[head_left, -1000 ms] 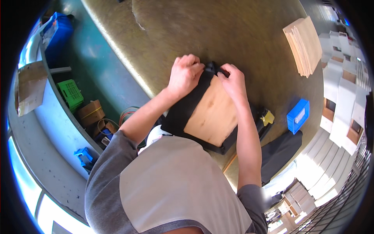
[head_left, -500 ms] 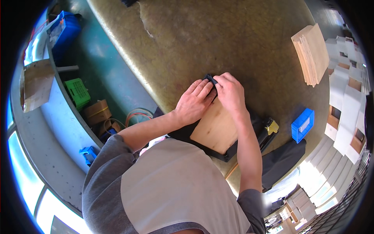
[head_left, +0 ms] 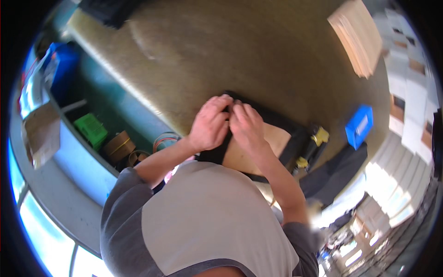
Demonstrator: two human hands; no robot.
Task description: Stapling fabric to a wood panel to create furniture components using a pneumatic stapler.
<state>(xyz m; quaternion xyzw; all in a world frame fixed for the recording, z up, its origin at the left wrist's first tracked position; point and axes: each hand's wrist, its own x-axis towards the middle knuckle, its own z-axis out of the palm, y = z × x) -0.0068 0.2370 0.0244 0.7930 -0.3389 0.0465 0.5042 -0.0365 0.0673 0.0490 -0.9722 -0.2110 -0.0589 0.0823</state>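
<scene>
In front of me lies a thin wooden board on black fabric, which borders it on several sides. Both hands meet at the fabric's far left corner. My left hand is closed, fingertips pinching the black material there. Right beside it, my right hand reaches over the board, its fingers bent and closed on the same corner. The fingertips are somewhat blurred, and the pinched fold is mostly hidden beneath them.
A black and yellow hand tool lies right of the board, near a dark cloth. Beyond them are a small blue bin and a stack of thin boards. Black material lies far left; a green crate stands left, below the table.
The fabric-backed board has turned, and more black fabric shows along its far right side. My hands have gone from pressing flat on the far edge to pinching a corner. The whole view has shifted.
</scene>
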